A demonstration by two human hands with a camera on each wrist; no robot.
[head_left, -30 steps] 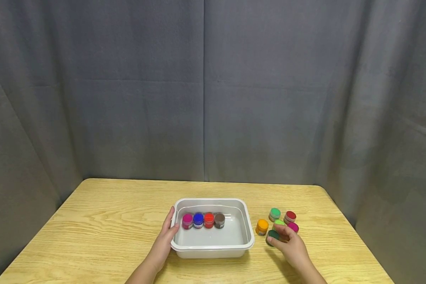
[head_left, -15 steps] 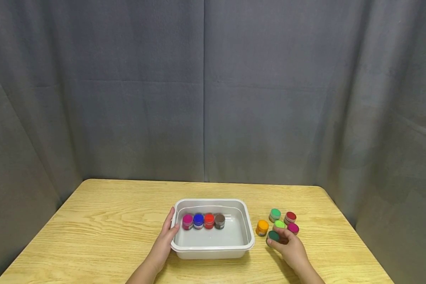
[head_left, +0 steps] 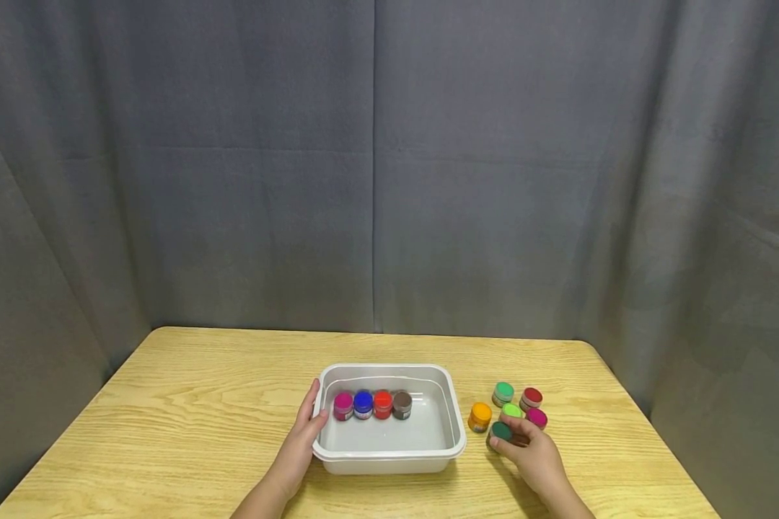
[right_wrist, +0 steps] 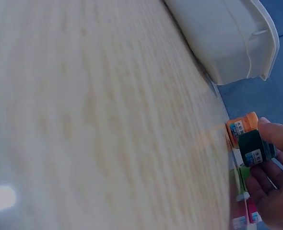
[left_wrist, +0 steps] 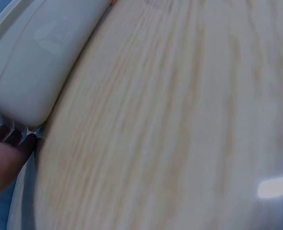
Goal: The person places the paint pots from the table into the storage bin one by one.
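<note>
My left hand [head_left: 294,450] holds the left side of a white plastic tub [head_left: 389,455], thumb over the rim and fingers along the outer wall. In the tub stand a magenta paint jar [head_left: 343,406], a blue one [head_left: 363,404], a red one [head_left: 383,404] and a brown one [head_left: 402,405], side by side in a row. Right of the tub, my right hand [head_left: 537,459] pinches a dark green paint jar [head_left: 500,433] between thumb and fingers. The right wrist view shows this dark green jar [right_wrist: 251,149] upright, its label facing the camera.
Around my right hand stand an orange jar [head_left: 480,417], a light green jar [head_left: 511,410], a teal-green jar [head_left: 503,393], a dark red jar [head_left: 531,398] and a magenta jar [head_left: 537,417]. Grey curtains [head_left: 389,180] enclose the wooden table [head_left: 201,404] at the back and sides.
The right hand's fingers have come down slightly and closed in around the dark green jar, uncovering more of its lid. The left hand and the tub hold their place.
</note>
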